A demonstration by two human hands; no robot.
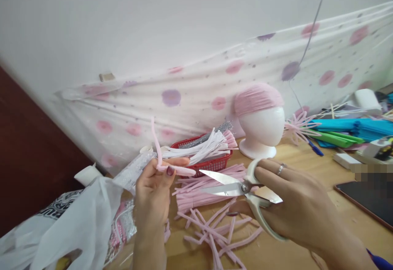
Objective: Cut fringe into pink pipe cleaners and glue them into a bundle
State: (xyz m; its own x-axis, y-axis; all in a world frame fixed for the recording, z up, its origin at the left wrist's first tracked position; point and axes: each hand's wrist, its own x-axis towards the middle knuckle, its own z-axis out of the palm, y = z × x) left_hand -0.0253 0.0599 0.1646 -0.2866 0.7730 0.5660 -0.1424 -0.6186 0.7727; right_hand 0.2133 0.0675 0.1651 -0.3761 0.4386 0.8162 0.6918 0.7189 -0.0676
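My left hand (156,188) pinches a bent pink pipe cleaner (181,171) between thumb and fingers. One leg of it stands upright, and the other points right toward the blades. In my right hand (294,204) are white-handled scissors (227,184), their blades apart and their tips just right of the pipe cleaner's end, not around it. Beneath the scissors lies a bundle of pink pipe cleaners (196,196). Nearer to me, loose pink pipe cleaners (211,237) are scattered on the wooden table (307,175).
A red basket (211,165) holds white, silver and pink pipe cleaners. Behind stands a white foam head (264,126) with a pink covering. At right are blue bundles (362,128) and a phone (365,200); at left, white plastic bags (80,229).
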